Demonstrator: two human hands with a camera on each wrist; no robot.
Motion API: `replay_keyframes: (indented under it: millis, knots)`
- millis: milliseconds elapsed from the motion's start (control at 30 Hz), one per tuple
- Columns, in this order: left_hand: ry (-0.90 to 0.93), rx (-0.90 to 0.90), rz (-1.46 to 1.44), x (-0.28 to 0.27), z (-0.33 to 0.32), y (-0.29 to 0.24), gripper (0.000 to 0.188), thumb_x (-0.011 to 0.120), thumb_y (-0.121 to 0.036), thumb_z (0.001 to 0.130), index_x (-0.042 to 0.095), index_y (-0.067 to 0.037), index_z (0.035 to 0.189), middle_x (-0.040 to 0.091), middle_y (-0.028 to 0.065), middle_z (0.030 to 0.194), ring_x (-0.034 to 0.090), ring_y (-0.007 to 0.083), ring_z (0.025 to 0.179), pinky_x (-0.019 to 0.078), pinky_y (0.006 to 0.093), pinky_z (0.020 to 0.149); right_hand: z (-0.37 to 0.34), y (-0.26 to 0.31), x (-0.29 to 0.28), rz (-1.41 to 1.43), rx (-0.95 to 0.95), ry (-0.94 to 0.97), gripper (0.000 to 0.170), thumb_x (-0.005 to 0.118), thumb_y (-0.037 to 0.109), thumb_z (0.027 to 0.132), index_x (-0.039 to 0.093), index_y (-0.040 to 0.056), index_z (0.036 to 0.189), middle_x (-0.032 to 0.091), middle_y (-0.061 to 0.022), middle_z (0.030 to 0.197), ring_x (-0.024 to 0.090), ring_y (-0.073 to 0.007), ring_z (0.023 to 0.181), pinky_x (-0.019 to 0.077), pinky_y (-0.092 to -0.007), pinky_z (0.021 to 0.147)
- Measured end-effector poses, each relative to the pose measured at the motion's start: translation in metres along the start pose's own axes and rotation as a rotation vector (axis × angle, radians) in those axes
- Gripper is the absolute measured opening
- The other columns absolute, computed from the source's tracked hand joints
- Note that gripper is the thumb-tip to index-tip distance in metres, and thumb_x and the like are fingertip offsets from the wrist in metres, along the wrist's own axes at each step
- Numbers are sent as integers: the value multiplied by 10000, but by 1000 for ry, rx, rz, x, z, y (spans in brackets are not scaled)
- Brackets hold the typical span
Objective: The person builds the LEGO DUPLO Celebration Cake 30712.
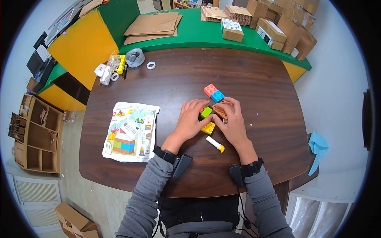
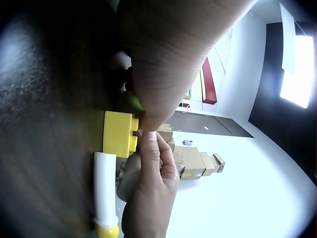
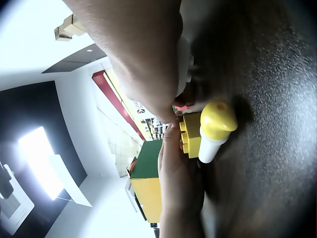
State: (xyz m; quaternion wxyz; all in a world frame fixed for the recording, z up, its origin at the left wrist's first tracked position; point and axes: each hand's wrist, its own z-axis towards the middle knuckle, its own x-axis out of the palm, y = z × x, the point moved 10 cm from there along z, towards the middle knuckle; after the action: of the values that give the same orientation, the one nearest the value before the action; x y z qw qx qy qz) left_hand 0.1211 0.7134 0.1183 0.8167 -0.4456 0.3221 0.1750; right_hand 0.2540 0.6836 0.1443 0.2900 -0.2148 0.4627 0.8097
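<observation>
In the head view, my left hand point(image 1: 192, 119) curves around a lime-green toy brick point(image 1: 206, 112), its thumb along the near side. A bit of red shows beside that brick, mostly covered by fingers. My right hand point(image 1: 233, 123) holds a brown studded brick point(image 1: 220, 112) under its curled fingers, thumb tip close to the green one. Just below the thumbs lies a yellow brick point(image 1: 208, 127), studs showing in the left wrist view. Nearer me lies a toy candle point(image 1: 214, 144), white with a yellow tip point(image 3: 218, 120). A whitish studded piece point(image 2: 130, 177) is partly hidden behind the right hand.
Beyond the hands sit a coral brick point(image 1: 210, 90) and a blue brick point(image 1: 218, 96), side by side. A toy-brick bag point(image 1: 131, 133) lies to the left. Tape rolls point(image 1: 135, 58) and small tools occupy the far left; cardboard boxes point(image 1: 232, 30) stand on the green counter.
</observation>
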Motion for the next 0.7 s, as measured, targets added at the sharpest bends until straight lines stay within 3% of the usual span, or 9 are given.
replay_keyframes:
  millis: [33, 100, 167, 233, 267, 333, 433, 600, 700]
  knots:
    - [3, -2, 9, 0, -1, 1, 485, 673, -293, 825, 555, -70, 1239, 568, 146, 1217, 462, 322, 1199, 311, 431, 1039, 0, 2, 3, -3, -19, 27, 326, 707, 200, 821, 615, 64, 1102, 485, -135, 1226, 565, -305, 1085, 472, -386, 907]
    - [16, -26, -82, 1, -1, 5, 508, 655, -284, 832, 520, -89, 1282, 546, 118, 1250, 442, 306, 1241, 259, 525, 1082, 0, 2, 3, -11, -7, 30, 327, 701, 233, 830, 617, 64, 1098, 493, -124, 1225, 556, -302, 1091, 440, -422, 951]
    - [46, -42, -80, 2, 0, 6, 521, 645, -266, 850, 490, -66, 1306, 526, 132, 1294, 421, 333, 1261, 270, 503, 1084, 1, 3, 2, -27, 0, 32, 332, 695, 265, 839, 620, 65, 1094, 501, -113, 1224, 547, -299, 1096, 407, -457, 994]
    - [-3, -53, -78, 1, -1, 5, 528, 648, -258, 858, 480, -44, 1311, 491, 170, 1343, 391, 368, 1286, 278, 476, 1087, 2, 4, -5, -105, 12, -13, 325, 662, 306, 864, 629, 69, 1084, 524, -98, 1199, 533, -302, 1127, 305, -570, 1050]
    - [-6, -49, -74, 0, -2, 4, 528, 648, -258, 858, 480, -44, 1311, 491, 170, 1343, 391, 368, 1286, 278, 476, 1087, 1, 4, -5, -103, 8, -18, 325, 662, 306, 864, 629, 69, 1084, 524, -98, 1199, 533, -302, 1127, 305, -570, 1050]
    - [-114, -34, -76, -13, -1, -1, 547, 658, -244, 860, 467, -23, 1322, 458, 213, 1375, 357, 394, 1311, 288, 455, 1086, 1, 3, -9, -125, -12, -69, 303, 623, 320, 893, 635, 75, 1071, 538, -93, 1185, 528, -304, 1157, 228, -643, 1061]
    - [-179, -50, -2, -40, -2, -3, 529, 687, -233, 832, 503, -17, 1279, 486, 223, 1332, 395, 391, 1278, 315, 453, 1064, 0, 1, -15, -124, -41, -157, 255, 604, 282, 908, 638, 78, 1057, 550, -97, 1166, 522, -310, 1184, 232, -634, 1064]
    - [74, -48, 347, -106, 5, -8, 481, 712, -253, 811, 552, -23, 1202, 535, 179, 1256, 468, 361, 1192, 378, 423, 1008, -1, -1, -19, -108, -64, -215, 169, 602, 214, 906, 640, 80, 1001, 558, -100, 1144, 535, -311, 1172, 236, -650, 1056]
    - [418, -158, 625, -129, -1, 35, 679, 801, -374, 702, 537, -19, 1217, 548, 190, 1224, 467, 366, 1200, 390, 411, 1010, -2, -1, -19, -99, -86, -238, 157, 599, 200, 905, 638, 77, 995, 553, -99, 1139, 540, -305, 1163, 246, -652, 1050]
